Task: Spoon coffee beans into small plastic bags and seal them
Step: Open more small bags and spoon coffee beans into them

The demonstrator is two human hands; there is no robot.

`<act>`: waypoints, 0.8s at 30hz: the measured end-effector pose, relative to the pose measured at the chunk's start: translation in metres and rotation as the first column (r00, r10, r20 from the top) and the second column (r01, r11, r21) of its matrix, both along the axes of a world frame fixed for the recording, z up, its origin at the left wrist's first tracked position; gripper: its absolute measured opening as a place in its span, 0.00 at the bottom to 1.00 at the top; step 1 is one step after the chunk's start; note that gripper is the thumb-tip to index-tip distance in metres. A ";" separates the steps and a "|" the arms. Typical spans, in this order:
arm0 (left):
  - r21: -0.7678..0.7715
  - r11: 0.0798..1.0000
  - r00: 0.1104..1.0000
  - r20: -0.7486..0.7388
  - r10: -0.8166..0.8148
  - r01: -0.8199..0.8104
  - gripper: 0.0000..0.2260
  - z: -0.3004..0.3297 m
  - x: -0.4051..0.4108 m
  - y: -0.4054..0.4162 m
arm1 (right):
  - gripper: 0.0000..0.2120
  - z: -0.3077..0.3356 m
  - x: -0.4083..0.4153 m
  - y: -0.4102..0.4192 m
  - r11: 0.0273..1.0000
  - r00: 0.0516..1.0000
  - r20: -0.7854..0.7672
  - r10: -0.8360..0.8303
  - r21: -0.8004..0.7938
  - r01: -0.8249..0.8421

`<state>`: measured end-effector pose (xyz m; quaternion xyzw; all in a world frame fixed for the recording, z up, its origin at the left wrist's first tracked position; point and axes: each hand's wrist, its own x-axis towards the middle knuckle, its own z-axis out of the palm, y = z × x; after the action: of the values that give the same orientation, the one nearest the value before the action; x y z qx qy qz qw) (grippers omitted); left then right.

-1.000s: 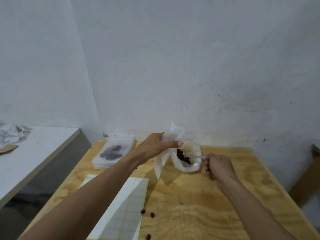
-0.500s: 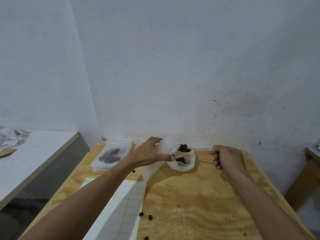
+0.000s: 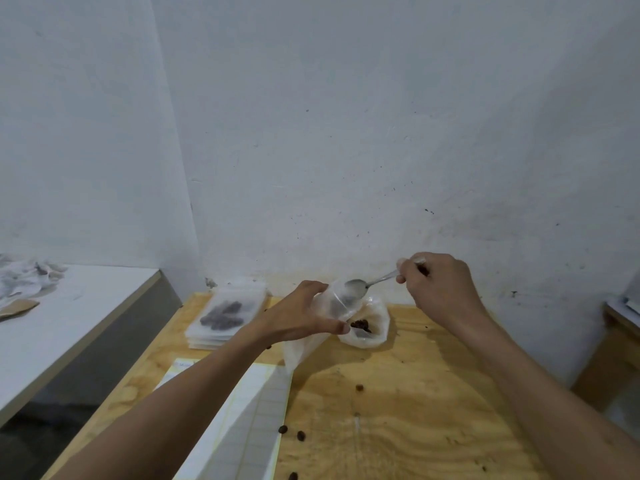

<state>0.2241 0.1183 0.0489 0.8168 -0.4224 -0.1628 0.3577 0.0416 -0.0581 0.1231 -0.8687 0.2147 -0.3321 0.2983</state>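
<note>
Presently, on plywood tabletop (image 3: 415, 427): left hand (image 3: 298, 320), grip pinching a small clear plastic bag (image 3: 332, 306) open above the surface. Right hand (image 3: 440, 285), grip clenched on spoon (image 3: 363, 283), bowl at the bag's mouth. Larger bag of coffee beans (image 3: 363, 327) just beside, lying open. Stack of filled bags (image 3: 225, 315) at left, against the wall. Loose beans (image 3: 292, 432) scattered nearer the person.
</note>
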 end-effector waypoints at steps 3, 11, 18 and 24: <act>-0.061 0.998 0.999 -0.037 -0.026 0.024 0.20 0.008 -0.003 0.001 | 0.20 0.004 -0.003 -0.006 0.983 0.992 0.099 -0.085 -0.152 0.099; -0.016 0.998 0.939 -0.339 -0.057 0.055 0.27 0.020 -0.012 0.007 | 0.18 -0.047 -0.013 -0.014 0.948 0.979 -0.111 -0.173 -0.288 0.135; -0.065 0.997 0.903 -0.430 0.010 -0.042 0.26 0.014 -0.017 -0.021 | 0.16 -0.077 -0.009 0.001 0.911 0.915 -0.258 -0.310 -0.357 0.208; -0.197 0.980 0.884 -0.456 -0.102 0.011 0.19 0.033 -0.019 -0.049 | 0.26 -0.100 -0.014 -0.005 0.914 0.913 -0.235 -0.333 0.157 0.374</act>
<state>0.2048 0.0691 0.0818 0.7040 -0.3618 -0.3228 0.5190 0.0280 -0.0630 0.0236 -0.8104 0.4302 -0.2670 0.2947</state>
